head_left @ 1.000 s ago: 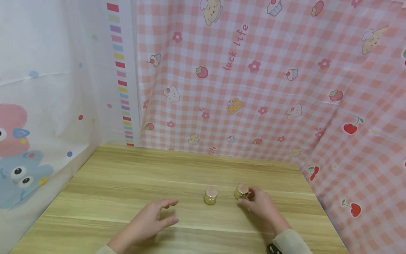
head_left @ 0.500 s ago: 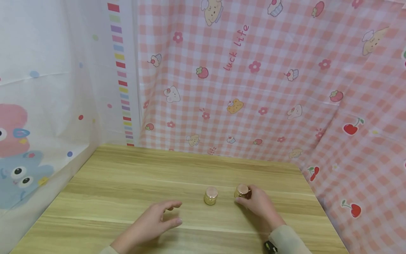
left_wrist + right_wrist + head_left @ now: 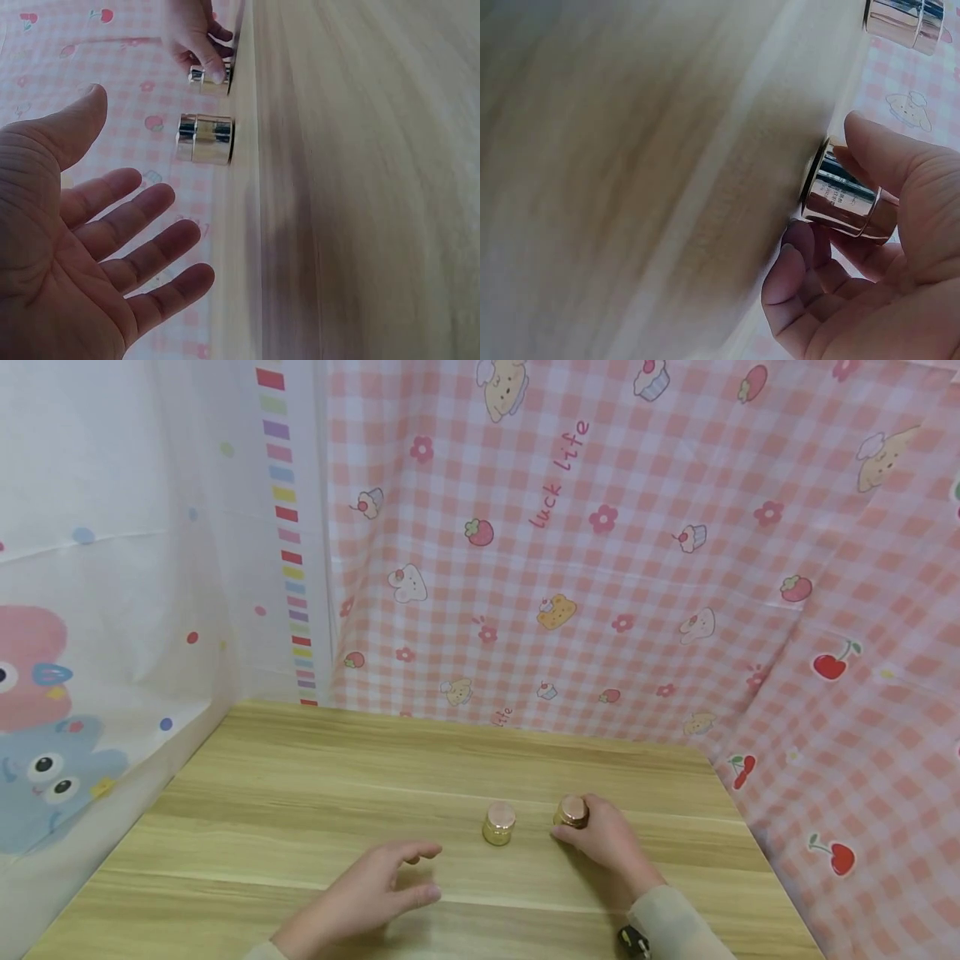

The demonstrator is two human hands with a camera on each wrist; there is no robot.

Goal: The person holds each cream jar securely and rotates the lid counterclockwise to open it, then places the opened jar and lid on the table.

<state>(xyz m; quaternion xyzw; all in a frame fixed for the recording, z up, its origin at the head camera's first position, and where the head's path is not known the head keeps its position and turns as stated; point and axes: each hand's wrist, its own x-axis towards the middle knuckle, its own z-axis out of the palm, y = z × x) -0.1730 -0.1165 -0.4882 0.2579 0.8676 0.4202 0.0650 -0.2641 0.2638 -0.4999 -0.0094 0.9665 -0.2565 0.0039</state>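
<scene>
Two small shiny gold jars with lids stand upright on the wooden table. My right hand (image 3: 609,842) holds the right jar (image 3: 572,810) between thumb and fingers; in the right wrist view, the thumb lies on one side of this gold jar (image 3: 841,193) and the fingers on the other. Its base appears to be on the tabletop. The left jar (image 3: 498,824) stands a short way to the left, untouched. My left hand (image 3: 363,893) hovers at the front left of it, holding nothing. The left wrist view shows this hand's fingers (image 3: 154,240) spread and fairly straight.
The pale wood-grain table (image 3: 337,768) meets a pink checked cloth (image 3: 525,568) at the back and right. A white cloth with cartoon figures (image 3: 112,568) hangs at the left. A dark object (image 3: 634,942) is at the right wrist, under the sleeve.
My right hand has slid slightly leftward and closed more around the right jar. The left hand has drifted a little to the right. Both jars have stayed in place.
</scene>
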